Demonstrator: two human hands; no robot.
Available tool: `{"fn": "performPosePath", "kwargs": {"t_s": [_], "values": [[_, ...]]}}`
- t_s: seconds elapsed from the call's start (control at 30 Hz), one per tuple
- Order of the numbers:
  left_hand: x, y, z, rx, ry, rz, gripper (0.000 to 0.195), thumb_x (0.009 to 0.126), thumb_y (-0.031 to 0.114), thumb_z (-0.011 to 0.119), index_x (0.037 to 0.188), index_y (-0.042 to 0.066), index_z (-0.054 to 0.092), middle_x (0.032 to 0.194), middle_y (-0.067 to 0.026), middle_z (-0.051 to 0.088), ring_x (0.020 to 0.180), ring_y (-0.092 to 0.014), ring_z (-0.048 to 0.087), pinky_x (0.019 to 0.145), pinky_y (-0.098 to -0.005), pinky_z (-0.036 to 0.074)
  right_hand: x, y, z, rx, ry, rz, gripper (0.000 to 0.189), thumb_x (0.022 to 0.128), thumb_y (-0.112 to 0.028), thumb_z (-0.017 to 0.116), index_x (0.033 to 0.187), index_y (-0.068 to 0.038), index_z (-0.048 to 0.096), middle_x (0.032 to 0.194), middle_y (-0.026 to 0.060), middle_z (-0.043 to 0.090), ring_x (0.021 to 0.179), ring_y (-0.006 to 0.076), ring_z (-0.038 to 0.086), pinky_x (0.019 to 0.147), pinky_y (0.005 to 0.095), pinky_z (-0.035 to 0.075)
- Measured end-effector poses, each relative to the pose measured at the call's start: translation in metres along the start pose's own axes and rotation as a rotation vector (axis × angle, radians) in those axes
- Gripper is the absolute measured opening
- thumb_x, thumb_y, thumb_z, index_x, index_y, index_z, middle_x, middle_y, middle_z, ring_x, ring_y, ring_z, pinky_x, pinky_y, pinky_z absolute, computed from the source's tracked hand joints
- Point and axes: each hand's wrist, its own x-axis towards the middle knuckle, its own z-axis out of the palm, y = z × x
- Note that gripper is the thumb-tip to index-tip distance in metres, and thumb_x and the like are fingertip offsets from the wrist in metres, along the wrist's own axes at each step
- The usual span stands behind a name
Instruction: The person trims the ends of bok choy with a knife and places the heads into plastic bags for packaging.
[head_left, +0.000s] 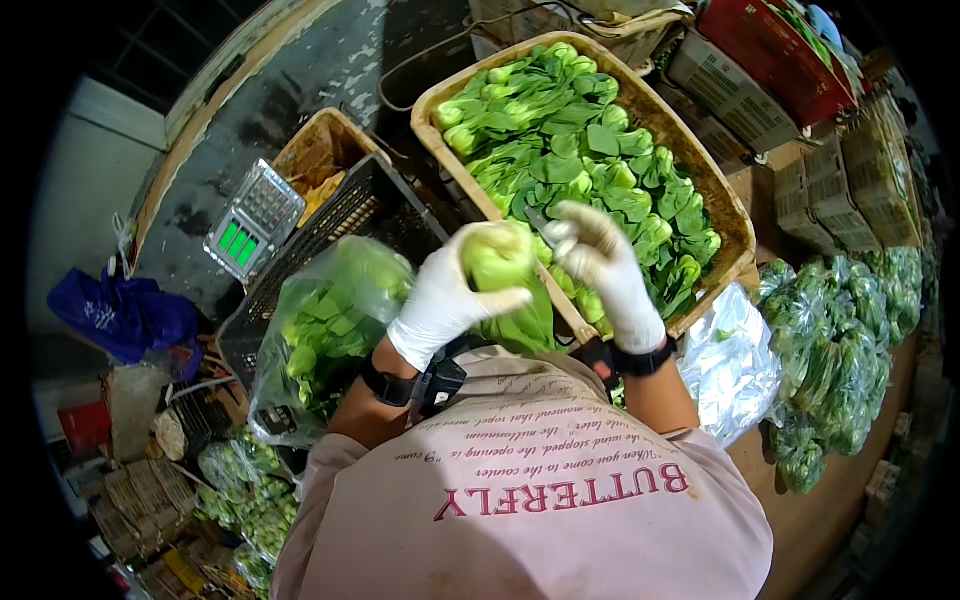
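In its white glove, my left hand (439, 300) grips a head of bok choy (496, 259), its pale base up and its leaves hanging toward my shirt. My right hand (607, 274), also gloved, holds a small knife (537, 220) whose blade points up and left. Just beyond both hands lies a large yellowish tub (731, 176) with many bok choy heads (559, 146) in it. To the left of my left hand, a clear plastic bag (274, 375) of bok choy sits in a black plastic crate (244, 334). The bok choy in my hand is slightly blurred.
A digital scale (255, 217) with a lit green display stands by the crate. Behind it is a brown bin (322, 139). White plastic bags (727, 360) and bagged greens (832, 360) lie at right. Stacked cartons (847, 184) and a red box (780, 56) are at the upper right.
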Motion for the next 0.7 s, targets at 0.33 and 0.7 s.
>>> {"fn": "performPosePath", "kwargs": {"t_s": [0.33,0.7], "values": [[0.017,-0.024,0.027,-0.126,-0.05,-0.001,0.069,0.069,0.004,0.083,0.126,0.007,0.046,0.117,-0.003,0.056,0.106,-0.012,0.052,0.096,-0.0268,0.043,0.064,0.117,-0.128,-1.401,-0.181,0.537,0.04,0.076,-0.032,0.068,0.101,0.0,0.064,0.089,0.0183,0.069,0.079,0.0306,0.069,0.07,0.0381,0.053],[0.027,-0.001,0.08,0.015,-0.458,-0.111,0.061,0.068,0.019,0.086,0.118,0.004,0.053,0.106,-0.0034,0.061,0.097,-0.012,0.056,0.091,-0.0271,0.045,-0.14,0.03,-0.077,-0.443,0.524,-0.102,0.027,0.09,-0.008,0.053,0.117,-0.003,0.052,0.08,0.0025,0.054,0.067,0.0085,0.05,0.062,0.0228,0.045]]}}
